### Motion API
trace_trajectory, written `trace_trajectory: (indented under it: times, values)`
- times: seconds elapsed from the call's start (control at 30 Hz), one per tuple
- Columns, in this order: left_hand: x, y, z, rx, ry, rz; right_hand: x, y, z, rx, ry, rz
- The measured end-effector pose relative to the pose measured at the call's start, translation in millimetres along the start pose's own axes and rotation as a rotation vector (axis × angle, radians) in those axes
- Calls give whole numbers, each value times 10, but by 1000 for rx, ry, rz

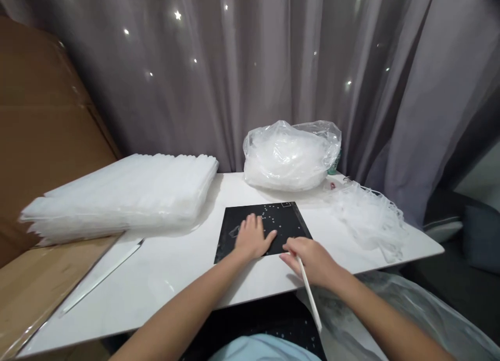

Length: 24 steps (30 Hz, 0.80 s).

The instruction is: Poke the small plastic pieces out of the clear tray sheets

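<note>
A black sheet [287, 215] with small white dots and a small white-outlined square in its top right corner lies on the white table. My left hand [253, 236] rests flat on it with the fingers spread. At the sheet's lower right corner, my right hand [308, 259] is closed around a thin white strip [310, 293], which hangs down past the table's front edge. The right fingertips are close to the sheet's near edge; whether they touch it is unclear.
A stack of white padded sheets [133, 194] fills the left back. Behind the black sheet sits a clear bag [291, 155] of white material. White loops [367, 215] are piled at the right. Another thin strip [103, 276] lies near cardboard [62, 267] at the left.
</note>
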<state>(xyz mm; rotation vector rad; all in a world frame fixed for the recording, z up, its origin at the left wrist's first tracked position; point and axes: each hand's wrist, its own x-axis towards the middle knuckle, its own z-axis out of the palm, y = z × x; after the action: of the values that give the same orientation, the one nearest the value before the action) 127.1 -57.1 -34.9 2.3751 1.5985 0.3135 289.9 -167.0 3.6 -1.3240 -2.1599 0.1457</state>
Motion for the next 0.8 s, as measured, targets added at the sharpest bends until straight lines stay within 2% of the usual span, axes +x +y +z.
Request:
trace_trajectory:
  times: [0.07,0.13,0.2,0.23,0.3,0.43,0.5,0.57,0.6,0.67,0.77,0.8]
  values:
    - [282,372,128,-83,12,100,13,-147,179,5,235,-83]
    - [500,638,194,-166,49,176,-12,-233,282,37,423,-171]
    - [620,694,175,-223,100,195,-62,-276,351,77,454,-239]
    - [638,627,131,-236,119,191,-82,-287,381,99,400,-251]
    - [589,324,-11,-229,135,167,-77,-300,439,150,177,-237]
    - [297,-557,-333,-125,133,44,162,-326,536,219,-328,-152]
    - [180,-865,-408,-62,111,-36,309,-312,559,221,-463,-120]
    - [154,-974,-392,-16,80,-82,379,-226,536,207,-509,-74]
    - [181,-949,-352,0,66,-92,372,-144,499,184,-504,-32]
    - [309,-758,-227,16,47,-83,275,93,362,80,-451,124]
    - [583,-211,23,-5,6,27,20,504,27,-227,-318,513]
    - [670,1,106,-22,-13,88,-60,606,-92,-334,-283,600]
